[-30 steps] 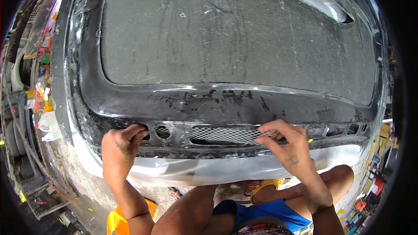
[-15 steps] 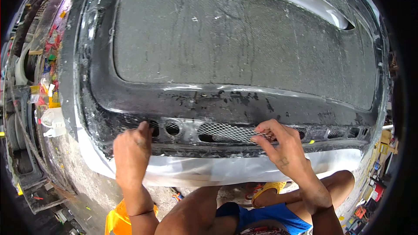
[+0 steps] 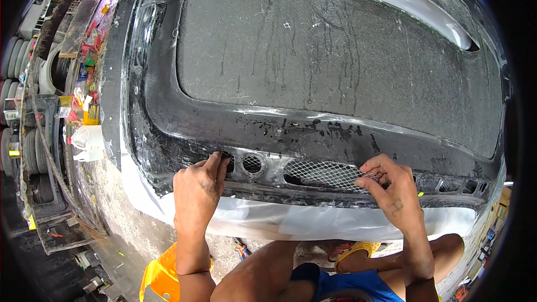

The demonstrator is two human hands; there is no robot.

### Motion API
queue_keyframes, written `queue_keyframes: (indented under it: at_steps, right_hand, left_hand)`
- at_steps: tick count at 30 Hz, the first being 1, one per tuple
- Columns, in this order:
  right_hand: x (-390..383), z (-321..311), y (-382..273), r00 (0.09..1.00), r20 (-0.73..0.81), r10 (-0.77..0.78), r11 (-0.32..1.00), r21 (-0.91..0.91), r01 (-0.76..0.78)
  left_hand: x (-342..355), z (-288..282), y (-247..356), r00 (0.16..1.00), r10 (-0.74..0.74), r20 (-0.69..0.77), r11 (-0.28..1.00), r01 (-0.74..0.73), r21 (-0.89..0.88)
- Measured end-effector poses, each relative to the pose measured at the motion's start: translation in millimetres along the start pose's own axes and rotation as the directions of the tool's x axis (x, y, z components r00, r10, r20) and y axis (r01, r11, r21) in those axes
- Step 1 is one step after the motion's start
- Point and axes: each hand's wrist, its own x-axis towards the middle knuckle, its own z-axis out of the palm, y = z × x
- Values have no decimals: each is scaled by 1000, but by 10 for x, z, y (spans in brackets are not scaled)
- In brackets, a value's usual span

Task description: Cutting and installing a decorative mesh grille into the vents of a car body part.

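A large dark composite panel fills the view, with a row of openings along its near edge. My right hand pinches the right end of a silver wire mesh strip lying over the long oblong opening. My left hand has its fingers closed at a small opening left of the round mesh-backed hole; what those fingertips grip is hidden. White sheet material runs beneath the panel's front edge.
At left stand tyres, a white jug and cluttered shelves. Below are my legs, a yellow clog, an orange plastic object and pliers on the floor. More clutter lies at the right.
The whole view has shifted, so panel and hands appear further right. My right hand still pinches the mesh; my left fingers have shifted slightly at the small opening.
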Motion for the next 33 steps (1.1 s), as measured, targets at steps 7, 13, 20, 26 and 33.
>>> queue_keyframes:
  at_steps: [7, 13, 20, 26, 33]
  right_hand:
    - [21, -38, -8, 1000, -10, -17, 1000, -21, 16]
    - [-49, 35, 2, 988, -108, -114, 992, -67, 107]
    - [-47, -13, 28, 996, -89, -15, 999, 27, 17]
    - [11, 27, 2, 992, 28, 121, 971, 205, -124]
    - [6, 221, -77, 994, -56, -99, 994, -54, 96]
  left_hand:
    - [-39, 33, -3, 1000, -11, 5, 1000, 11, 22]
    - [-64, -109, 31, 997, 68, 34, 998, -68, -10]
    - [-191, -151, -109, 986, -101, -131, 923, 44, -383]
    - [-201, -97, -181, 981, -106, -162, 926, 38, -377]
    - [-172, -63, -108, 995, -49, -91, 931, 13, -364]
